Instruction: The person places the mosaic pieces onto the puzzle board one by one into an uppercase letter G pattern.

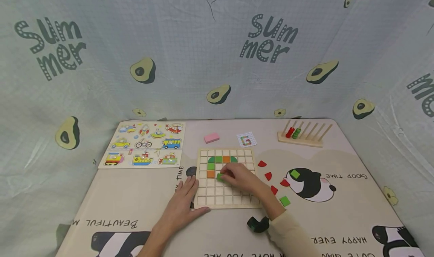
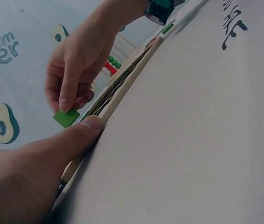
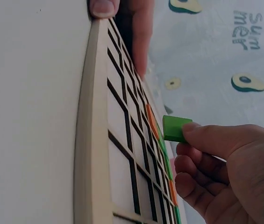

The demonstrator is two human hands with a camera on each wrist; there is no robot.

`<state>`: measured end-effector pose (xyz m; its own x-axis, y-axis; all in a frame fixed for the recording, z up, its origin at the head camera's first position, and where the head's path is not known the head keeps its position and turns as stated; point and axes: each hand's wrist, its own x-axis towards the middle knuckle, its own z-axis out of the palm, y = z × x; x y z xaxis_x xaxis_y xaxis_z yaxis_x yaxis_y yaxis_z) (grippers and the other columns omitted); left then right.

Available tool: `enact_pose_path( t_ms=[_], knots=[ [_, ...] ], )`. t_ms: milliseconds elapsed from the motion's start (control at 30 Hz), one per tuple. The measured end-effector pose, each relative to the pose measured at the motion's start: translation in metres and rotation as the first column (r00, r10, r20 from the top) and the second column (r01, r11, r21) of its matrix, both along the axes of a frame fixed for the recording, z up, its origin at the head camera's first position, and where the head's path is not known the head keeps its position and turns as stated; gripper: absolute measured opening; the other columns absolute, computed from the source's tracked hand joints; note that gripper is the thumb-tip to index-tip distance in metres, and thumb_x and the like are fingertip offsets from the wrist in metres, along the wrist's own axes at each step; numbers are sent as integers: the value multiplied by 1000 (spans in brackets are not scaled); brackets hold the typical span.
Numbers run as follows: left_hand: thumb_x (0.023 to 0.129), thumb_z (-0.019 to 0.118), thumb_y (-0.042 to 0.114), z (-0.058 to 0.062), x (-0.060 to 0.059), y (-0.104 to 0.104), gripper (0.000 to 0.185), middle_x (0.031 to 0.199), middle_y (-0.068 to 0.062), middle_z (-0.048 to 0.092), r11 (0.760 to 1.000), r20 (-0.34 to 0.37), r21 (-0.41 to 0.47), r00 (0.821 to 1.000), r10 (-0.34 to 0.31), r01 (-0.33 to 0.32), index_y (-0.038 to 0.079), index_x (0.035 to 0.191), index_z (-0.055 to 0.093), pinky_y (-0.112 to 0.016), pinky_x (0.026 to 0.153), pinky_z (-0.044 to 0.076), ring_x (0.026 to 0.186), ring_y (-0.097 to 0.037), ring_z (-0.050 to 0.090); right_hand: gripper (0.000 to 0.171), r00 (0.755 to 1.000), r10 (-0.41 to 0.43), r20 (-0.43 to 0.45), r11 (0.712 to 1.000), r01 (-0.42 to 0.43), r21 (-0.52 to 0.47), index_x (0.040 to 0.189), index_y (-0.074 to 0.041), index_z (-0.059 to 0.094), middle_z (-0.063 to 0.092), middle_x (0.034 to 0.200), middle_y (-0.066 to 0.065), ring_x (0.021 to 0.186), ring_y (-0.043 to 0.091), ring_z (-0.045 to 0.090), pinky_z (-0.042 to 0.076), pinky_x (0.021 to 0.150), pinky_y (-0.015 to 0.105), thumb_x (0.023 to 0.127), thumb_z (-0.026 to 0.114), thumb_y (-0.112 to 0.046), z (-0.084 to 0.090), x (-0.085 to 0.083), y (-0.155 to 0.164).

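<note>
Pinching a small green square tile (image 1: 219,176) between thumb and fingertips, the right hand (image 1: 241,178) holds it just above the wooden grid board (image 1: 237,203), over the left part of the board's middle rows. The tile sits at the tips of the fingers, on the side away from the wrist, so it points toward the left edge of the board. In the right wrist view the tile (image 3: 174,129) is tilted and not yet flat in a square hole, and the other fingers are curled in under it. Right beside it on the board there are tiles in place: a green and orange row (image 1: 222,159) near the top and a green one with an orange one (image 1: 211,170) going down the left side. The empty hole just under those two is the nearest one to the tile. The left hand (image 1: 184,200) lies flat on the table with straight fingers, and its thumb presses on the near left corner of the board. It holds nothing. The right hand is much closer to the tile than the left. Out past the board, red tiles (image 1: 269,176) and two more green squares (image 1: 285,201) lie loose on the mat to the right. Farther back are a pink block (image 1: 211,138), a small card with a letter picture (image 1: 246,139), a rack with red and green beads (image 1: 303,133) and a vehicle puzzle (image 1: 145,144).
</note>
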<state>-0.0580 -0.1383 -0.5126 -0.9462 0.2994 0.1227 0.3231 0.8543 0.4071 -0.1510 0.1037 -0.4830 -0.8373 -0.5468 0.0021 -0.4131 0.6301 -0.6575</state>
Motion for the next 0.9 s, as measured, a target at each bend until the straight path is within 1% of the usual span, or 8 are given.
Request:
enact_pose_path(
  t_ms=[233, 367, 500, 667, 900],
  knots=[
    [73, 58, 73, 0, 0, 0, 98, 152, -6, 34, 1000, 4, -1, 1000, 4, -3, 7, 144, 38, -39, 122, 18, 144, -19, 27, 11, 1000, 14, 5, 1000, -14, -12, 97, -18, 63, 61, 83, -11, 74, 5, 53, 50, 67, 16, 89, 64, -26, 0, 2, -16],
    [73, 57, 74, -1, 0, 0, 99, 152, -6, 34, 1000, 3, -2, 1000, 1, -1, 7, 144, 38, -39, 122, 18, 144, -19, 27, 10, 1000, 26, -16, 1000, -26, -3, 95, -18, 63, 61, 82, -11, 72, 3, 52, 48, 66, 15, 90, 64, -26, -3, 4, -23],
    [73, 56, 75, -1, 0, -1, 99, 152, -6, 34, 1000, 4, -6, 1000, -1, 1, 8, 143, 38, -39, 122, 17, 144, -19, 27, 9, 998, 36, -53, 999, -35, 20, 95, -18, 64, 62, 83, -11, 73, 1, 53, 49, 68, 15, 90, 63, -26, -6, 5, -28],
    [73, 56, 74, -1, 0, -1, 99, 152, -5, 34, 1000, 2, -9, 1000, 0, 0, 7, 143, 38, -38, 122, 17, 144, -19, 26, 11, 995, 40, -96, 997, -35, 62, 97, -18, 65, 63, 87, -9, 76, 1, 54, 52, 73, 17, 91, 61, -26, -7, 7, -33],
    [73, 58, 73, 0, -1, -1, 98, 152, -5, 36, 1000, -11, -12, 1000, 2, -2, 7, 143, 39, -39, 122, 19, 144, -19, 28, 11, 992, 32, -119, 994, -20, 107, 96, -18, 67, 62, 88, -9, 79, 2, 53, 53, 77, 21, 91, 61, -26, -7, 9, -37]
  ],
)
